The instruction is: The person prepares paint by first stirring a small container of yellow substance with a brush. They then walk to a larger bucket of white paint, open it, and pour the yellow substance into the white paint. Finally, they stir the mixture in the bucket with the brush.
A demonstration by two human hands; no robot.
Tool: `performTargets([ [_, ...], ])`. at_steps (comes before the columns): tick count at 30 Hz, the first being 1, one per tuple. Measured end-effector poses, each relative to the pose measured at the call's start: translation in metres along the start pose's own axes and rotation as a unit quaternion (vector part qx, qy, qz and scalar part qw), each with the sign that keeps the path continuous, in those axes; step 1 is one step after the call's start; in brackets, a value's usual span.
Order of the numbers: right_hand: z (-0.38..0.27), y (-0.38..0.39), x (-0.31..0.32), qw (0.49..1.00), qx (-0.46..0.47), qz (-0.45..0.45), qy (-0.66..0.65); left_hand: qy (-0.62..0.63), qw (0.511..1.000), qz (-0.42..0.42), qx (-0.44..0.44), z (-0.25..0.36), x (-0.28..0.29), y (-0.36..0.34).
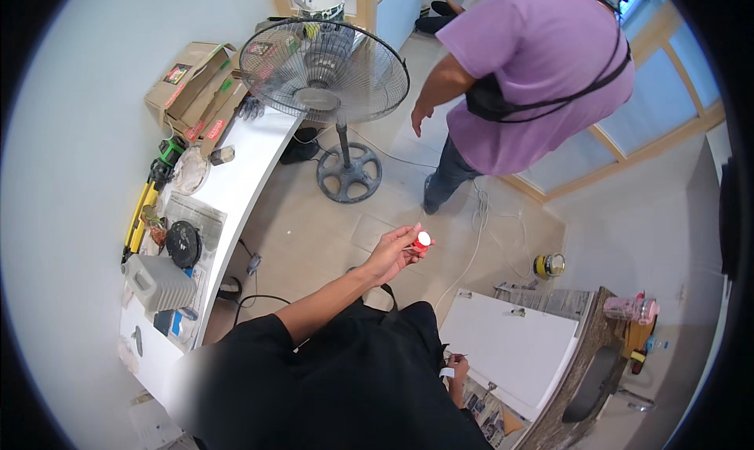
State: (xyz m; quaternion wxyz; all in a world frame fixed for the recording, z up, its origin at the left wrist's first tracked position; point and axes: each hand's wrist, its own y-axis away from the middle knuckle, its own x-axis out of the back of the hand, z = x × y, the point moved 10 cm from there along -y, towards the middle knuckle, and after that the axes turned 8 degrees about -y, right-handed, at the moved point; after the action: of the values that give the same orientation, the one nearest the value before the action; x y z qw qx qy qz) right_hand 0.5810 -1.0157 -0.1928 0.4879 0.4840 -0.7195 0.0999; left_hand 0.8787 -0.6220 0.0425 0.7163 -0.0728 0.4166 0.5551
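Observation:
My left hand (389, 255) is closed around a small red container (422, 241) with a round white top, held out over the tiled floor. My right hand (456, 368) is low at the right side of my body, its fingers closed on a thin stick-like item whose exact kind I cannot make out. Beside it lies a large white board (503, 348) with small metal fittings, with newspaper sheets around it.
A standing fan (342, 158) is ahead, by a cluttered white counter (251, 148). A person in a purple shirt (534, 81) stands ahead right, cables (478, 214) near their feet. A paint can (549, 265) and a dusty counter with sink (593, 383) are at right.

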Motion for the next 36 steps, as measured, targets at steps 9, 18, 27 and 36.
performTargets([
  [9, -0.020, -0.145, -0.001, 0.993, -0.057, -0.096, -0.035, 0.038, 0.999, 0.026, 0.018, 0.012, -0.022, -0.111],
  [18, -0.127, -0.413, 0.071, 0.990, 0.132, -0.036, 0.016, 0.086, 0.995, 0.034, -0.028, 0.041, -0.090, -0.245],
  [27, -0.287, -0.523, 0.082, 0.968, 0.231, -0.064, -0.069, 0.058, 0.993, 0.107, 0.001, 0.047, -0.095, -0.315],
  [36, -0.316, -0.572, 0.064, 0.972, 0.214, -0.101, -0.003, 0.037, 0.995, 0.083, 0.048, 0.086, -0.090, -0.421],
])
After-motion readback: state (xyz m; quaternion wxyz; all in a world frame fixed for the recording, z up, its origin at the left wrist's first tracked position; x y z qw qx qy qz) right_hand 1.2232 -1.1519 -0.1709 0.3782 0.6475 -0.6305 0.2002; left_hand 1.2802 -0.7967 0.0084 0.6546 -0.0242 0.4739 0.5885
